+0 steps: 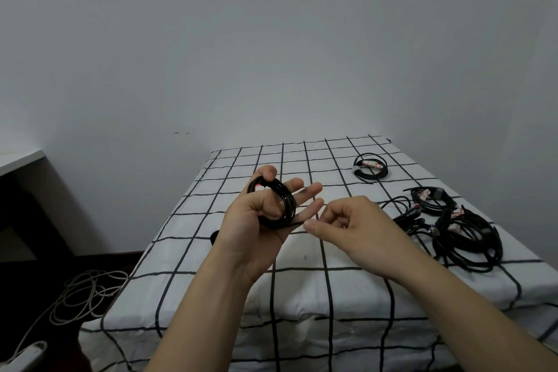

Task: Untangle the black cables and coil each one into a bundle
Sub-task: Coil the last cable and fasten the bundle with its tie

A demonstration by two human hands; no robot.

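Note:
My left hand (256, 217) is raised above the table and holds a black cable coil (279, 202), which is looped around its thumb and palm with the fingers stretched out. My right hand (347, 226) pinches the loose end of that cable right next to the coil. A finished black bundle (370, 167) lies at the far right of the table. A tangled heap of black cables (462, 229) with red-and-white tags lies at the right edge, and another smaller bundle (428, 196) sits just behind it.
The table is covered with a white cloth with a black grid (302, 281). A loose grey cable (87, 293) lies on the dark floor at the left, below a white desk edge (21, 160). A plain grey wall stands behind.

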